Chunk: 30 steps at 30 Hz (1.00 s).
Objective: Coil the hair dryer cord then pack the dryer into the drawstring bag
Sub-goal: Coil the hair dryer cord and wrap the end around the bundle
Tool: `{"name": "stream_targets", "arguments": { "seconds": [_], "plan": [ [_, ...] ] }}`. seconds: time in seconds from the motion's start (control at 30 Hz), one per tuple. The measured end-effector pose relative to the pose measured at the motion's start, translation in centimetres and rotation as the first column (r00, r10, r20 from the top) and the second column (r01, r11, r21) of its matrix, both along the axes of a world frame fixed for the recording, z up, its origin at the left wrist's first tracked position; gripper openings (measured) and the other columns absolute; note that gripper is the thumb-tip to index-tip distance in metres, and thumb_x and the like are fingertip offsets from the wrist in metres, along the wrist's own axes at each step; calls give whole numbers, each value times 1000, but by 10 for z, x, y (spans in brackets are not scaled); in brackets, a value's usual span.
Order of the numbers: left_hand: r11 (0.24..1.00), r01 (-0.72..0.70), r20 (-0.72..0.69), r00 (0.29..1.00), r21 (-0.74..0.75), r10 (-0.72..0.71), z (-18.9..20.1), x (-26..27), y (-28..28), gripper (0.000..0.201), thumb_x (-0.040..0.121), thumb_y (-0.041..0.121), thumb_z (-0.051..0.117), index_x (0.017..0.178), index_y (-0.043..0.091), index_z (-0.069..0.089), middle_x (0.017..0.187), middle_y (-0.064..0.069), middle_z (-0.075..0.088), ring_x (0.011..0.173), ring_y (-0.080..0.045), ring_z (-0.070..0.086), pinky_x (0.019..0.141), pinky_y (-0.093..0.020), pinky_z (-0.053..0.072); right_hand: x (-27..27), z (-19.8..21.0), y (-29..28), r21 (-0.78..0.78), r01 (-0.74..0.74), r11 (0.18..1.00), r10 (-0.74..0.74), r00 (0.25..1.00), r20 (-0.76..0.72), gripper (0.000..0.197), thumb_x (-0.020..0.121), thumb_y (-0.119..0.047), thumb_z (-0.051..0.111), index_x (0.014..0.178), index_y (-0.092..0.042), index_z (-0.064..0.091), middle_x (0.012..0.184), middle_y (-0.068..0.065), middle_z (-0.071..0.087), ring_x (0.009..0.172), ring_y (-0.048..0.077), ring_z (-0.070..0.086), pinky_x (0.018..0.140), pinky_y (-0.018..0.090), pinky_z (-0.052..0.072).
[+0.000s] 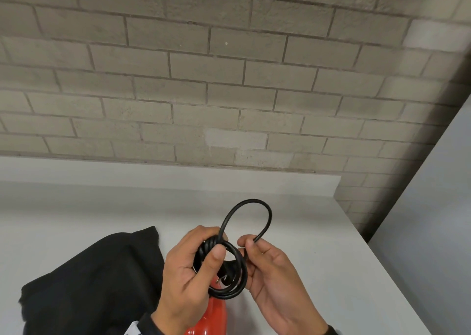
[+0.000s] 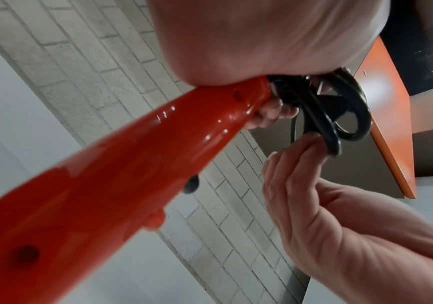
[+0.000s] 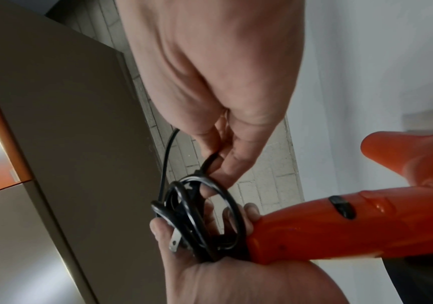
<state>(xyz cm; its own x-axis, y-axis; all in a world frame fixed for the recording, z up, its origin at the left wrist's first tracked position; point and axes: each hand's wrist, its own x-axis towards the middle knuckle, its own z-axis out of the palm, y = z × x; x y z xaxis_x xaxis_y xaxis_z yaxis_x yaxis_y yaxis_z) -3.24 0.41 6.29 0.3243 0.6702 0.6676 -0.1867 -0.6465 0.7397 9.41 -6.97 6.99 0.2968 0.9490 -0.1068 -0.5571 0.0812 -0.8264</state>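
Observation:
My left hand grips the coiled black cord together with the end of the red hair dryer's handle. The two-prong plug lies inside the coil against my left palm. My right hand pinches the free part of the cord, and one loose loop stands up above both hands. In the left wrist view the red hair dryer handle runs under my left palm to the cord coil. The red dryer body shows in the right wrist view. A black drawstring bag lies on the table to the left.
A white table spreads below my hands, with its right edge running down to the lower right. A grey brick wall stands behind it. A cabinet with orange trim shows in the wrist views.

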Motion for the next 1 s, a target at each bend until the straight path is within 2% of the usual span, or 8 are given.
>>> {"name": "stream_targets", "arguments": {
  "seconds": [0.13, 0.23, 0.33, 0.47, 0.57, 0.7, 0.8, 1.0],
  "plan": [
    [998, 49, 39, 998, -42, -48, 0, 1, -1, 31, 85, 59, 55, 89, 32, 68, 72, 3, 63, 64, -16, 59, 61, -25, 49, -1, 0, 0, 12, -31, 999, 31, 998, -49, 19, 88, -16, 58, 93, 1, 64, 69, 14, 63, 58, 22, 61, 57, 32, 56],
    [995, 87, 62, 995, -58, -83, 0, 0, 0, 15, 82, 43, 62, 88, 32, 70, 70, 7, 65, 61, -10, 60, 61, -20, 48, -4, 3, -1, 41, -59, 997, 63, 993, -96, 21, 90, -12, 54, 97, 7, 60, 67, 14, 65, 52, 18, 64, 51, 27, 56],
    [995, 83, 56, 995, -54, -80, 0, -1, 0, 14, 79, 33, 59, 87, 31, 70, 76, 1, 69, 69, -15, 65, 65, -19, 51, -7, 4, -2, 59, -104, 993, 108, 991, -77, 24, 94, -9, 50, 99, 11, 61, 68, 14, 68, 55, 18, 67, 54, 28, 58],
    [996, 70, 58, 996, -58, -66, 1, -2, 0, 24, 83, 52, 60, 88, 29, 69, 71, 0, 66, 63, -14, 62, 62, -15, 50, -4, -1, -2, 53, -124, 991, 127, 991, -41, 33, 94, -14, 54, 109, 16, 58, 82, 22, 68, 65, 25, 69, 65, 35, 60],
    [997, 55, 24, 998, -59, -53, 1, -1, -1, 37, 83, 63, 54, 90, 29, 67, 71, 1, 65, 61, -14, 61, 60, -14, 48, -1, -5, -3, 81, -101, 992, 106, 993, -52, 38, 87, -20, 67, 107, 11, 59, 82, 22, 67, 65, 25, 68, 64, 34, 60],
    [997, 53, 5, 999, -64, -53, 2, 2, -1, 37, 82, 64, 55, 92, 30, 67, 72, 2, 67, 62, -16, 63, 59, -17, 50, 2, -5, -2, 173, 69, 982, -73, 997, 21, 45, 64, -32, 87, 93, -3, 68, 74, 19, 65, 58, 23, 65, 53, 30, 57],
    [995, 57, 25, 998, -81, -55, 3, 3, -3, 36, 82, 65, 55, 91, 32, 67, 69, -1, 66, 59, -16, 62, 58, -18, 51, 4, -7, -2, 266, 155, 951, -189, 976, 107, 48, 61, -36, 88, 91, -5, 67, 72, 16, 64, 60, 23, 65, 54, 29, 56],
    [991, 79, 30, 997, -111, -76, 0, 1, -3, 36, 83, 63, 55, 91, 30, 67, 70, -13, 67, 63, -25, 68, 60, -37, 55, 8, -13, -8, 272, 22, 962, -46, 995, 83, 47, 50, -23, 96, 88, -10, 71, 76, 14, 67, 71, 30, 69, 65, 37, 58]
  ]
}}
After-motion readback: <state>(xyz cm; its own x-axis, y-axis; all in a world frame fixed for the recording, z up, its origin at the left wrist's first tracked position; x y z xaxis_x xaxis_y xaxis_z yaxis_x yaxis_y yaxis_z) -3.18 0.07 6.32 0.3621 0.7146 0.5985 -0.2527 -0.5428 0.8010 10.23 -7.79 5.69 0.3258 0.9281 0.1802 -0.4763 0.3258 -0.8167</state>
